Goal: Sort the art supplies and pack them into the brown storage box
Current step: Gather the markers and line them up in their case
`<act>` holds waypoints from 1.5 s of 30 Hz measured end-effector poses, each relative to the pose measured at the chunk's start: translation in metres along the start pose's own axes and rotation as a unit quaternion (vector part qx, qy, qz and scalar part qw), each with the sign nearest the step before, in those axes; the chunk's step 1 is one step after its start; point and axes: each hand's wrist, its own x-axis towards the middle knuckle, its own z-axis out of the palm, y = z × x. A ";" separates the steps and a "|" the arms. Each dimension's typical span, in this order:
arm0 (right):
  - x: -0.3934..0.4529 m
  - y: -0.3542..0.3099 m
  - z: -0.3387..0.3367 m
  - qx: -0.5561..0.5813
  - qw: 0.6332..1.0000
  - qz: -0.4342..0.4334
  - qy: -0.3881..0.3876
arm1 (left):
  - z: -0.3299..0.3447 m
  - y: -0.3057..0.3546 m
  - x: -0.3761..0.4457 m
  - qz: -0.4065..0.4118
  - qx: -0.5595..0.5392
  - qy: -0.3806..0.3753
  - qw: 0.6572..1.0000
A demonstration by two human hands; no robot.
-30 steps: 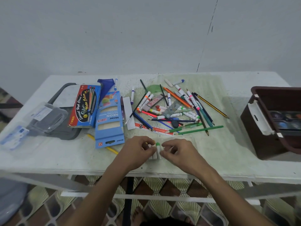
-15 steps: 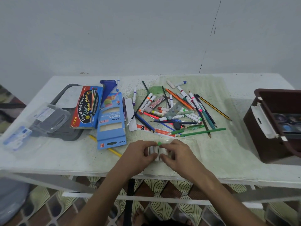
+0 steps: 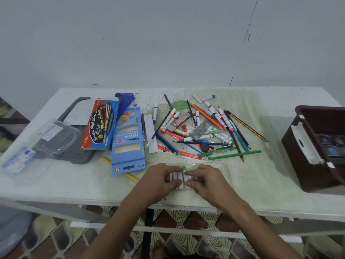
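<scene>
Pinching a small bundle of white markers [image 3: 180,178] between left hand [image 3: 162,179] and right hand [image 3: 205,181], fingers curling around both sides, lying near the table's [image 3: 74,184] front edge.

At the near edge of the white tabletop [image 3: 56,186], the left hand [image 3: 158,179] and right hand [image 3: 204,181] pinch from either side a small bundle of white markers [image 3: 179,177], one with a green cap. Beyond them lies a loose heap of pens and pencils [image 3: 203,131], with a blue pencil box [image 3: 127,143] and a red-and-blue watercolour box [image 3: 101,124] to the left. The brown storage box [image 3: 306,161] stands at the right edge, a paint palette [image 3: 334,144] inside it.
</scene>
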 end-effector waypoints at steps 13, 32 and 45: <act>0.021 -0.005 -0.046 0.030 0.998 0.052 0.030 | -0.036 0.010 0.042 0.002 0.016 -0.008 1.000; 0.261 0.118 -0.140 -0.037 0.986 0.153 0.053 | -0.043 0.029 0.332 -0.046 0.076 0.001 0.996; 0.250 0.124 -0.152 0.053 0.982 0.151 0.099 | -0.040 0.034 0.327 -0.035 -0.081 0.049 0.995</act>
